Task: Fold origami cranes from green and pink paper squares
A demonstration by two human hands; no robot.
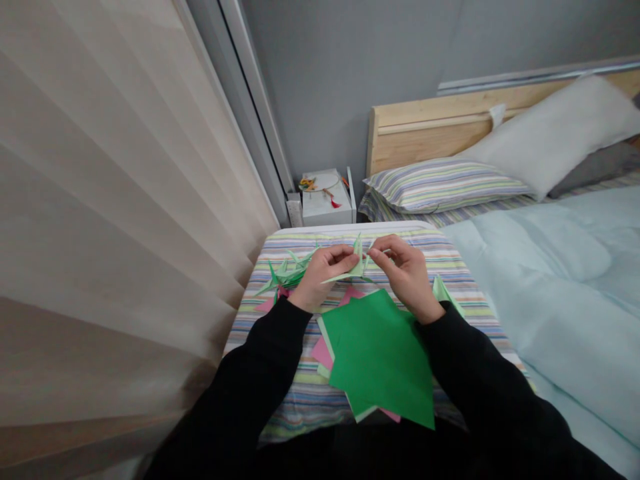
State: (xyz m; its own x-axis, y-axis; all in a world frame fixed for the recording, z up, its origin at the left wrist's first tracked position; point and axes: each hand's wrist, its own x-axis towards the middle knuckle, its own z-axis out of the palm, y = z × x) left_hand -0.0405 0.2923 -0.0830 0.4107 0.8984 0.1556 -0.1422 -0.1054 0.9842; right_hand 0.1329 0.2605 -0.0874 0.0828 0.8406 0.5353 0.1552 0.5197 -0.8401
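Observation:
A light green origami crane (358,265) is held up over the far part of the cloth-covered table. My left hand (327,270) grips its body between thumb and fingers. At the crane's right side, the thumb and forefinger of my right hand (404,270) are pinched together on a pale green edge; the fingers partly hide it. Several folded green paper cranes (289,273) lie in a heap beyond my left wrist. Below my hands spreads a stack of square paper with a dark green sheet (383,357) on top and pink sheets (323,353) showing underneath.
A folded light green piece (443,293) lies by my right wrist. Striped cloth (245,327) covers the table. Behind it stands a small white cabinet (325,212) with small items on top. A curtain (125,220) hangs on the left; a bed (560,267) adjoins the right.

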